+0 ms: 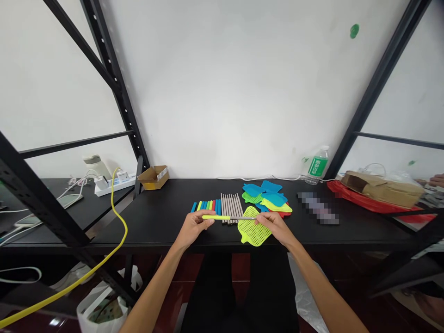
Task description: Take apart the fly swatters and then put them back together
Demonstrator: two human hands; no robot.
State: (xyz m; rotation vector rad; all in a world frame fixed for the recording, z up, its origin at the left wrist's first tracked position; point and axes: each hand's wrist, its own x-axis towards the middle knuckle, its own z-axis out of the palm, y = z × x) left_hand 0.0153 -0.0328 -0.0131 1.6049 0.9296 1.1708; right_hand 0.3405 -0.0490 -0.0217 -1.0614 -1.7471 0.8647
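Observation:
Between my two hands, a yellow fly swatter handle (217, 217) with a metal rod (242, 218) joined to it lies level above the table's front part. My left hand (193, 227) grips the handle near its outer end. At the opposite side, my right hand (276, 225) pinches the rod's far end. Below the rod rests a yellow-green perforated fly swatter head (255, 232), partly overhanging the table edge. Just behind my hands are a row of coloured handles (204, 205) and a row of metal rods (231, 203). Blue, green, yellow and red swatter heads (272, 199) form a pile.
On the black table (166, 226) stand a small cardboard box (153, 177) and a water bottle (317, 167). A blurred flat item (318, 208) lies right. Red plastic with cardboard (381, 189) sits farther right. A yellow cable (120, 217) hangs past the left shelf post.

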